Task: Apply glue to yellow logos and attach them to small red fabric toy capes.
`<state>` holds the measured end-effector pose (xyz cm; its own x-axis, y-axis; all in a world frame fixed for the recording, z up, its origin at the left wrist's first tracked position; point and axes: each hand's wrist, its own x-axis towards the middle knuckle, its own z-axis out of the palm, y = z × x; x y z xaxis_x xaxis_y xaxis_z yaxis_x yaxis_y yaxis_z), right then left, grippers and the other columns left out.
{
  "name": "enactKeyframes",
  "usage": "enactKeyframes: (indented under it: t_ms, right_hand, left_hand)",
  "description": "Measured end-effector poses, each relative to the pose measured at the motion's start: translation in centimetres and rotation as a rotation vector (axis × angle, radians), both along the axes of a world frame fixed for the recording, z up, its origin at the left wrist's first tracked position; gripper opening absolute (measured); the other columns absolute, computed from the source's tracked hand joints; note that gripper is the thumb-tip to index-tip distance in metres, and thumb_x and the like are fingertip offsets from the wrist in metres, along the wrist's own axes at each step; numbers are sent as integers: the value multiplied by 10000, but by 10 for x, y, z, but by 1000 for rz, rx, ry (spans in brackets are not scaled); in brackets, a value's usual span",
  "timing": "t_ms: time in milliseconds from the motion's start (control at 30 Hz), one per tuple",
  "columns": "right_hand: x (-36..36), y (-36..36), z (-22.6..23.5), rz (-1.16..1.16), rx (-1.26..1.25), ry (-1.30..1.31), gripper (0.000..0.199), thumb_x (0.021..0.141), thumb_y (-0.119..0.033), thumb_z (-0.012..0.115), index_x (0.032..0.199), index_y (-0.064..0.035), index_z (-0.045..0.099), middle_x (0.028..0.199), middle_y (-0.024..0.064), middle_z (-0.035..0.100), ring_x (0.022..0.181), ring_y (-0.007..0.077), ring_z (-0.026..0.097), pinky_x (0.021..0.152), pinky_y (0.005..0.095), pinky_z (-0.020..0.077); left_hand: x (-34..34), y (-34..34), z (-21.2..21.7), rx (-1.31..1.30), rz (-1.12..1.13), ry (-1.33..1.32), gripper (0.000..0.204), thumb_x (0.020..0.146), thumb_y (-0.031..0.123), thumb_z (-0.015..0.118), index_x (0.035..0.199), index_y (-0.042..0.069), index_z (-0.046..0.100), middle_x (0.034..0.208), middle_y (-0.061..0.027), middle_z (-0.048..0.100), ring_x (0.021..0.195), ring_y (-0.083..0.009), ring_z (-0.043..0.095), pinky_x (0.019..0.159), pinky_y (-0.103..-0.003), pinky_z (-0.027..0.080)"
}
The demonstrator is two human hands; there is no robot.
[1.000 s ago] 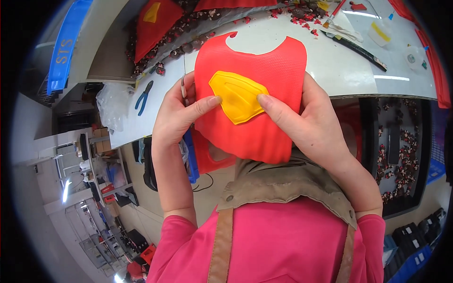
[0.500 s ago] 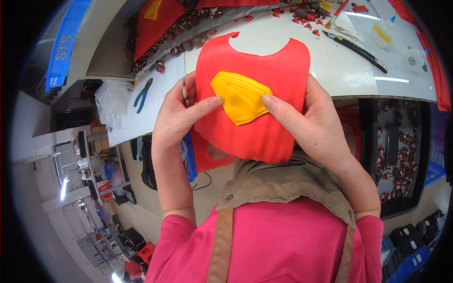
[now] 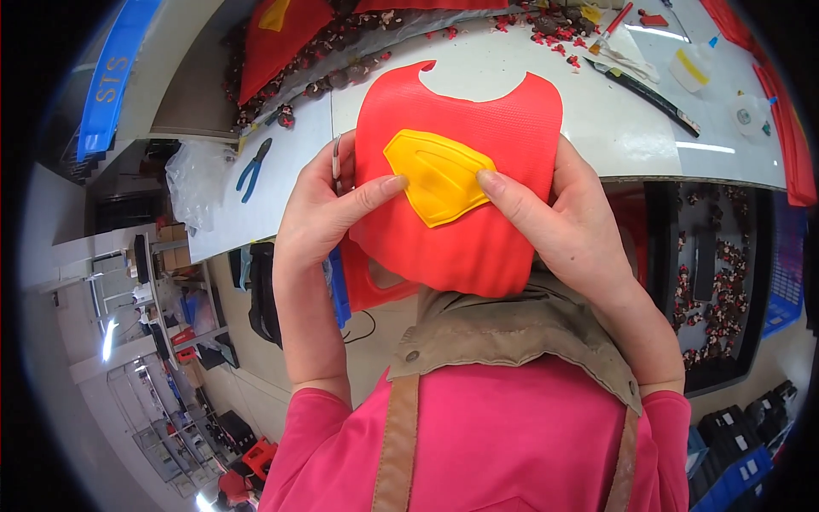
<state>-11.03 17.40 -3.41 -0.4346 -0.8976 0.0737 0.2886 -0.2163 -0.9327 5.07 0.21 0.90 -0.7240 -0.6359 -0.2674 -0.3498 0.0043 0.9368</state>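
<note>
A small red cape (image 3: 461, 247) with a notched neck edge is held up in front of me, over the near edge of the table. On its middle lies a yellow shield-shaped patch (image 3: 444, 183). My left hand (image 3: 328, 200) grips the cape's left side, its thumb pressed on the patch's left corner. A thin, light-coloured stick-like tool (image 3: 335, 162) is also tucked in its fingers. My right hand (image 3: 567, 218) grips the right side, with its thumb on the patch's right corner. Most of the other fingers are hidden behind the cape.
Blue-handled pliers (image 3: 252, 171) and a crumpled plastic bag (image 3: 194, 183) lie at the table's left. A black utility knife (image 3: 648, 98), a brush (image 3: 610, 30) and small bottles (image 3: 691, 68) are at the right. Many small dark and red pieces (image 3: 341, 77) sit along the back beside another red cape (image 3: 286, 43).
Both hands keep the same hold on the cape and patch. The view has shifted very slightly; otherwise little differs.
</note>
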Motion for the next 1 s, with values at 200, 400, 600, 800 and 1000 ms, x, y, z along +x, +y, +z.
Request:
enactKeyframes:
  t_ms: [200, 400, 600, 800, 1000]
  right_hand:
    - [1, -1, -1, -14, 1, 23, 403, 930, -112, 612, 1269, 49, 466, 1210, 120, 593, 1103, 153, 569, 962, 306, 455]
    - [1, 9, 18, -18, 24, 161, 437, 904, -62, 624, 1287, 55, 448, 1228, 123, 579, 1118, 170, 565, 965, 308, 447]
    - [-4, 38, 63, 33, -189, 493, 415, 775, 45, 650, 1169, 84, 525, 1046, 159, 645, 921, 194, 650, 798, 305, 521]
    - [-14, 26, 61, 188, -352, 540, 311, 797, -41, 661, 1066, 85, 567, 1018, 187, 642, 866, 244, 641, 758, 330, 516]
    - [-24, 17, 61, 328, -508, 571, 264, 819, -127, 672, 963, 85, 609, 989, 214, 640, 811, 293, 633, 718, 356, 511]
  left_hand:
    - [0, 0, -3, -18, 13, 5, 667, 753, 118, 813, 1308, -45, 481, 1205, -112, 613, 1090, -169, 601, 959, -292, 477]
    - [2, 5, 4, -82, 13, 72, 648, 746, 77, 801, 1294, -55, 481, 1172, -118, 621, 1076, -174, 605, 936, -289, 478]
    - [21, 57, 48, -215, 231, 417, 700, 516, 31, 876, 1141, -82, 581, 1026, -138, 655, 892, -201, 650, 795, -294, 517]
    - [15, 67, 43, -362, 388, 482, 647, 558, 167, 864, 1102, -85, 621, 604, -73, 577, 513, -117, 524, 506, -207, 377]
    - [11, 59, 29, -678, 284, 494, 325, 872, 235, 610, 1059, -31, 602, 536, -16, 470, 443, -89, 424, 483, -205, 322]
